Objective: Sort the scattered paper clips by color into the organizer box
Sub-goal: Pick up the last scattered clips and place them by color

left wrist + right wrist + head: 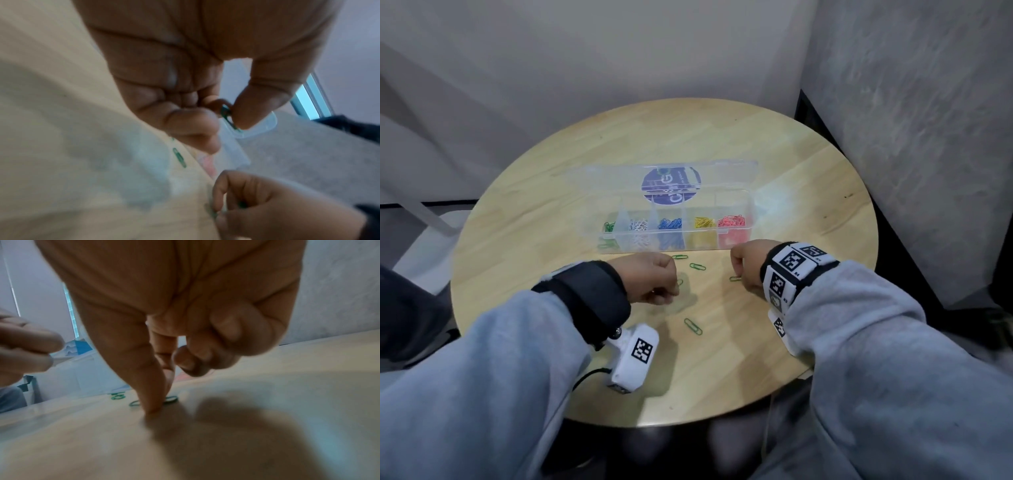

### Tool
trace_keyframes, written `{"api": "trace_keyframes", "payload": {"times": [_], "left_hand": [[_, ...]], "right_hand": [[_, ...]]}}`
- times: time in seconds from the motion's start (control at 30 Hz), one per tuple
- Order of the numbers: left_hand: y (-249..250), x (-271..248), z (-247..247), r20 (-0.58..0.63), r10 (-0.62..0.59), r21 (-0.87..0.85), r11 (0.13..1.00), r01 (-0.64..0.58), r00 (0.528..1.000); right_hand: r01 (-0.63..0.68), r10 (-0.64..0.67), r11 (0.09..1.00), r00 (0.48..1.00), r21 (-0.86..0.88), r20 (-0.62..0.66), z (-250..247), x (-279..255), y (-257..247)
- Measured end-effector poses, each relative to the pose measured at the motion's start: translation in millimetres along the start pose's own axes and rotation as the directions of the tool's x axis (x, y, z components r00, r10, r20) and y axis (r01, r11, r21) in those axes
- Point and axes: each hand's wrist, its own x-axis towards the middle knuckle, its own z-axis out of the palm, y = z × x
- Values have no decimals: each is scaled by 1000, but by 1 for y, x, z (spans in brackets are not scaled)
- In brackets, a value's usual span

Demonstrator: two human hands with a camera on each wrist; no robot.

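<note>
The clear organizer box [751, 219] stands open mid-table, its compartments holding green, white, blue, yellow and red clips. Several green paper clips lie in front of it, such as one [697, 267] between my hands and one [693, 326] nearer me. My left hand [674, 290] hovers just above the table and pinches a green clip [227, 116] between thumb and forefinger. My right hand [736, 274] has thumb and forefinger tips down on the table, pinching another green clip [171, 400] that lies flat; its other fingers are curled.
The round wooden table [808, 192] stands in a corner of grey walls. The box lid [619, 174] lies folded back behind the compartments. A white tagged camera unit [635, 359] hangs under my left wrist near the table's front edge.
</note>
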Motion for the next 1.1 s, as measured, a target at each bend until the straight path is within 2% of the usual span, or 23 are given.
{"api": "trace_keyframes", "payload": {"times": [0.07, 0.17, 0.23, 0.27, 0.3, 0.37, 0.4, 0.43, 0.5, 0.6, 0.7, 0.77, 0.87, 0.93, 1.0, 1.07, 1.1], "left_hand": [[4, -3, -4, 1, 7, -188, 982, -6, 1000], [7, -6, -6, 3, 40, -378, 925, -36, 999], [8, -8, -5, -9, 25, -427, 904, -26, 1000], [7, -7, -3, -19, 5, -398, 917, -12, 1000], [7, -7, 0, -31, -11, -324, 946, 1, 999], [6, -7, 7, -42, -1, 15, 1000, 2, 999], [5, -6, 12, -30, 16, 235, 972, -9, 999], [4, -6, 16, -17, 38, 428, 904, -27, 999], [3, -5, 26, 1, 48, 660, 751, -37, 999], [0, -1, 36, 35, 41, 779, 625, -53, 999], [-2, 1, 39, 74, 38, 820, 567, -82, 997], [-1, 2, 38, 84, 37, 832, 548, -91, 996], [-2, 3, 36, 80, 3, 824, 562, -67, 997], [-6, 3, 31, 63, -9, 797, 603, -45, 998], [-12, 3, 23, 33, -21, 692, 722, -7, 999], [-16, 3, 15, 19, -61, 432, 900, 47, 998], [-18, 3, 11, 14, -84, 263, 962, 77, 996]], "right_hand": [[0, 0, 1000, 1000, -14, 4, 2, 4, 1], [8, -8, 995, 1000, -102, -2, 7, 4, 0], [-2, 2, 991, 1000, -134, -1, 10, 4, -1], [-30, 31, 993, 1000, -111, 7, 11, 5, -1], [-59, 61, 995, 998, -78, 12, 12, 6, 0], [-91, 90, 995, 995, 28, 47, 11, 8, 2], [-95, 89, 989, 994, 111, 63, 9, 8, 4], [-93, 79, 974, 994, 209, 73, 7, 7, 6], [-71, 49, 928, 996, 365, 69, 1, 3, 9], [-19, 1, 823, 999, 567, 33, -3, 3, 13], [19, -50, 632, 999, 775, 17, -4, 4, 12], [12, -64, 541, 998, 841, 26, -5, 3, 10], [-40, -64, 524, 994, 851, 86, -7, 4, 5], [-92, -27, 528, 992, 845, 125, -8, 4, 2], [-128, -16, 483, 988, 866, 155, -7, 5, 2], [-119, -37, 385, 989, 915, 144, -6, 6, 2], [-108, -47, 337, 990, 935, 132, -5, 6, 2]]}}
